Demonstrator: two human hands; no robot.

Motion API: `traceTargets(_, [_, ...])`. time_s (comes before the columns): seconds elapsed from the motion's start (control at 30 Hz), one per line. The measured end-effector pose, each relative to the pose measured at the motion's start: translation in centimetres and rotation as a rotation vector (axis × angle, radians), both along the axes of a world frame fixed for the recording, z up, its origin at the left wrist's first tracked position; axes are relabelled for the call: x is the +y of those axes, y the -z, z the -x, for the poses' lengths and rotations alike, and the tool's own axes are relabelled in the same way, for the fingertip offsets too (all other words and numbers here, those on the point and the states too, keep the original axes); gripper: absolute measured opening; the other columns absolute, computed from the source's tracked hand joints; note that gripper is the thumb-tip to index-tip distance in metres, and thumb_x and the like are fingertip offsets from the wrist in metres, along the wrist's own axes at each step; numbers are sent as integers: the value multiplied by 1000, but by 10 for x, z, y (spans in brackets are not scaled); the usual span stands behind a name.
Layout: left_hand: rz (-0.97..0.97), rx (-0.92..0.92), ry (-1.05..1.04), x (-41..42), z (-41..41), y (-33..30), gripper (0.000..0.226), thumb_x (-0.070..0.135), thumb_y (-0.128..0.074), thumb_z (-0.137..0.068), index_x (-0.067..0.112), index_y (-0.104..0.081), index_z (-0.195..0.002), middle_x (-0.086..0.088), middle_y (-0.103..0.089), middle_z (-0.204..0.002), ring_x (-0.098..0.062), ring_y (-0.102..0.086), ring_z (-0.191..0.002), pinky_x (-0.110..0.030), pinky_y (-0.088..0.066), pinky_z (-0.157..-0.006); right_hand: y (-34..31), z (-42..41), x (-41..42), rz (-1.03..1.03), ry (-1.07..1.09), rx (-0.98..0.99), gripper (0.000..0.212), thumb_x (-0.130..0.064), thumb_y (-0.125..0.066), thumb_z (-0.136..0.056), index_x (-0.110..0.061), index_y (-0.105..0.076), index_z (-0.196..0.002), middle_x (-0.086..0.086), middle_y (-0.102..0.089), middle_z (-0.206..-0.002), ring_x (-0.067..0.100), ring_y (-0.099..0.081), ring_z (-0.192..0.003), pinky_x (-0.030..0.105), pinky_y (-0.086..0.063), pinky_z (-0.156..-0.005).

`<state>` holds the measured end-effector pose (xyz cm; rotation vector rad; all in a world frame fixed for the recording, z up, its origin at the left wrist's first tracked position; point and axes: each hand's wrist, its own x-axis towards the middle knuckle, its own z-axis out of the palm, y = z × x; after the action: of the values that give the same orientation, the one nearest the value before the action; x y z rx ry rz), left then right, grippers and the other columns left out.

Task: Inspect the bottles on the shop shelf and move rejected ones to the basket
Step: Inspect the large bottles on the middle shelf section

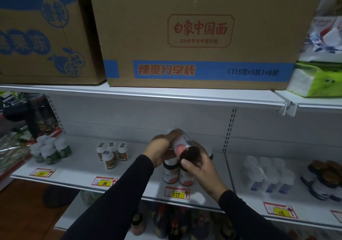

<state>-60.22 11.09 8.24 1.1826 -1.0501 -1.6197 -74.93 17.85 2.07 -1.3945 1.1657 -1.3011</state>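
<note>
Fingers [192, 167] of the right hand [199, 173] curl round the dark base of a bottle [182, 146]; the left hand [161, 150] grips its cap end from the far side. Bottle tilted, base toward the camera, held above the shelf [140, 175]. Both forearms in dark sleeves rise from the lower edge. Directly beneath the hands stand two like bottles [175, 175], near the front lip. Bare shelf lies left of them up to a cluster of white-capped jars [112, 153]; right, past the upright, pale bottles [268, 175]. A large box [199, 36] overhangs on the upper shelf.
</note>
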Motion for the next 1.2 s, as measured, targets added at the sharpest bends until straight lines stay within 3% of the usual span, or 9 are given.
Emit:
traceTargets(0.2, [-162,159,-14,1,0,-3,30,33,-67,-91,4,-62,-91,-8,-69,-57,-20,-69,-55,-26,-56,-50,-2,-3,-2,15,-19,18,77,-45,-82,-61,-35,-49,-130,-11,-67,-120,6,-64,-112,28,-53,-94])
traceTargets(0.3, [-163,170,-12,4,-2,-5,30,33,-66,-91,4,-61,-90,-7,-68,-53,-19,-68,-50,-25,-53,-44,-2,-4,-2,18,-28,23,78,-45,-82,-62,-35,-48,-131,-11,-67,-121,6,-63,-113,29,-53,-95])
traceTargets(0.4, [-136,137,-10,3,-4,-4,33,35,-69,-88,3,-64,-95,-9,-71,-62,-21,-69,-59,-26,-55,-49,-1,-4,-3,12,-35,23,80,-45,-83,-63,-33,-47,-133,-9,-66,-123,5,-64,-112,25,-53,-91])
traceTargets(0.5, [28,-27,-12,0,-7,-2,44,39,-74,-83,4,-66,-109,-11,-75,-90,-24,-73,-79,-32,-59,-66,0,-2,-3,-3,-59,33,70,-33,-86,-73,-36,-44,-129,-5,-64,-123,1,-65,-107,19,-53,-85])
traceTargets(0.57, [170,-85,-4,1,-10,-2,37,29,-77,-81,11,-66,-111,-9,-74,-101,-24,-73,-88,-34,-59,-73,1,0,-3,6,-57,46,67,-34,-83,-76,-38,-45,-131,-6,-65,-123,7,-65,-110,25,-54,-90])
traceTargets(0.67, [337,-118,45,6,-11,-2,43,11,-82,-75,17,-65,-113,-6,-73,-107,-24,-71,-98,-36,-59,-81,1,3,-3,17,-30,86,71,-43,-79,-76,-35,-44,-138,-9,-64,-128,11,-61,-119,37,-51,-101])
traceTargets(0.87, [566,-329,243,19,-11,-8,62,-3,-81,-67,25,-55,-116,1,-65,-110,-13,-63,-104,-21,-53,-81,1,9,-7,72,14,155,67,-22,-81,-82,-33,-46,-138,-14,-62,-130,8,-57,-123,41,-49,-104])
traceTargets(1.03, [636,-412,336,21,-8,-7,66,2,-82,-64,28,-52,-116,3,-63,-113,-15,-61,-107,-24,-52,-88,-5,11,-10,116,56,201,69,-20,-82,-78,-41,-48,-133,-24,-61,-124,0,-56,-120,31,-49,-102])
traceTargets(1.2, [693,-483,345,21,-8,-11,59,9,-83,-68,26,-54,-117,4,-61,-115,-11,-59,-108,-23,-51,-91,-3,16,-12,146,89,226,66,-24,-83,-78,-44,-49,-131,-20,-58,-128,-3,-54,-118,22,-48,-99])
